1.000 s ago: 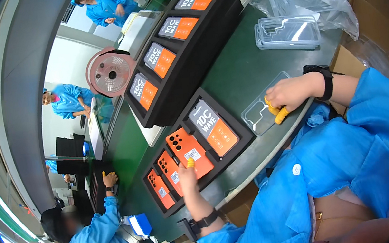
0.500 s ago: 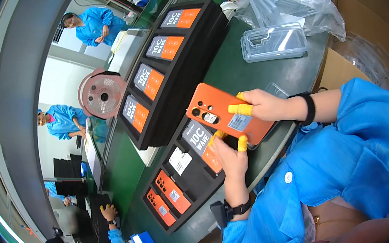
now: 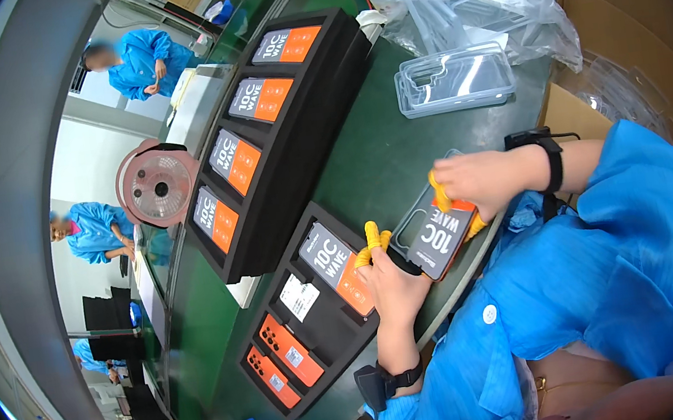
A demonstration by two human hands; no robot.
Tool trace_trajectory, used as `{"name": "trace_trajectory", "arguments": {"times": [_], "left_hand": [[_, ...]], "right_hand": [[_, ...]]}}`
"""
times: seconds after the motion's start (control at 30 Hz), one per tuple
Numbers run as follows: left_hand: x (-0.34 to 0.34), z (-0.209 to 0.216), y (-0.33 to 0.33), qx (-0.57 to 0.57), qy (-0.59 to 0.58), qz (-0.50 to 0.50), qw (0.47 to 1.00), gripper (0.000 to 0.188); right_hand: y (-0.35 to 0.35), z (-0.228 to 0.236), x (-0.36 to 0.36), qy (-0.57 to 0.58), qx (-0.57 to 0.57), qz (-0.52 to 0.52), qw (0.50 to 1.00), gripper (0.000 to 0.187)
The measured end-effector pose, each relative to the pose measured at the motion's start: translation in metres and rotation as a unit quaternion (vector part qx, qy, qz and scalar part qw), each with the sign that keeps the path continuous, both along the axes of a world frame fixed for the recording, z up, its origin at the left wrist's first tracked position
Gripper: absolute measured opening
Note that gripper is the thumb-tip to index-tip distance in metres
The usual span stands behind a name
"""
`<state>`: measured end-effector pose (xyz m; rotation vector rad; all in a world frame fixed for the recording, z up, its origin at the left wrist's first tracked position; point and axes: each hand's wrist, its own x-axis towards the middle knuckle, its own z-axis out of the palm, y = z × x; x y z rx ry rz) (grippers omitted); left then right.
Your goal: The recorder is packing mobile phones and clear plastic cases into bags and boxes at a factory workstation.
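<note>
Grey and orange with white lettering mark the near-right phone [image 3: 435, 250] — the two left phones [image 3: 291, 352] are orange, their tray [image 3: 328, 330] black, finger covers [image 3: 372, 236] yellow, smock [image 3: 607, 259] blue, bench [image 3: 367, 151] green, far-left fan [image 3: 152, 202] pink.

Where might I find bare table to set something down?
The widest bare patch of green table lies between the black tray stack and the stacked clear cases; a strip runs left of the lower tray. The near edge is crowded: right hand holding a phone by a clear case, left hand close by.
</note>
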<state>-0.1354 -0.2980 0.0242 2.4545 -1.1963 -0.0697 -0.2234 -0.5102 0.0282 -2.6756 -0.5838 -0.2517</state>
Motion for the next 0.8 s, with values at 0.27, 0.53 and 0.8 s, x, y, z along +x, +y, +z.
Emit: {"name": "trace_trajectory", "arguments": {"times": [0.27, 0.53, 0.8], "left_hand": [[-0.014, 0.011, 0.016, -0.254, 0.067, 0.008, 0.965, 0.109], [-0.008, 0.009, 0.02, -0.314, 0.126, -0.075, 0.938, 0.121], [-0.03, 0.01, 0.007, -0.322, 0.271, -0.041, 0.906, 0.07]], "right_hand": [[-0.004, -0.01, 0.019, 0.05, 0.075, -0.01, 0.996, 0.091], [0.01, 0.002, 0.003, -0.045, 0.042, -0.088, 0.994, 0.082], [0.02, 0.0, -0.006, -0.175, 0.04, -0.185, 0.966, 0.083]]}}
